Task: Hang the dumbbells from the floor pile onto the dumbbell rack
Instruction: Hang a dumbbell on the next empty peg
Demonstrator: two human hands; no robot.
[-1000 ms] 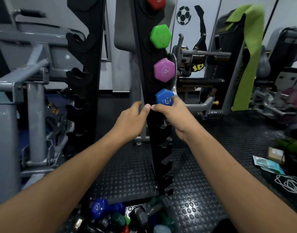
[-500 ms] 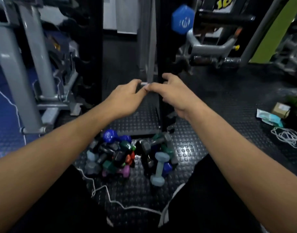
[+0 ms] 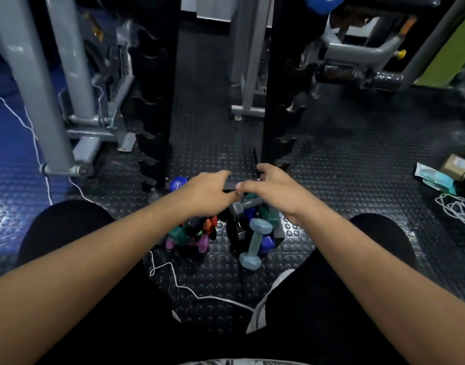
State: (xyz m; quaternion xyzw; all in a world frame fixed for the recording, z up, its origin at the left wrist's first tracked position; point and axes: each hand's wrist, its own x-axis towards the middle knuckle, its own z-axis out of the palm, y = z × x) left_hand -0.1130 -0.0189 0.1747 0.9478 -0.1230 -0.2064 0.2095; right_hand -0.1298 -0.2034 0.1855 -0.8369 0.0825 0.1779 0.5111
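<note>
Blue dumbbell (image 3: 321, 2) racked, both hands — left (image 3: 209, 192), right (image 3: 274, 192) — have dropped over the pile (image 3: 226, 227), fingers loosely curled, empty, ready for another.

Two hands: left (image 3: 207, 192), right (image 3: 276, 192); two black rack uprights (image 3: 157, 75) (image 3: 276, 75); one blue dumbbell (image 3: 321, 2) hung; one floor pile (image 3: 226, 227) (dumbbells too tangled to count); one box (image 3: 456, 165); one cord coil (image 3: 458, 209)

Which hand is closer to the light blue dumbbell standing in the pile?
Right. The right hand hovers just above the light blue dumbbell; the left hand is up and off to its left.
</note>
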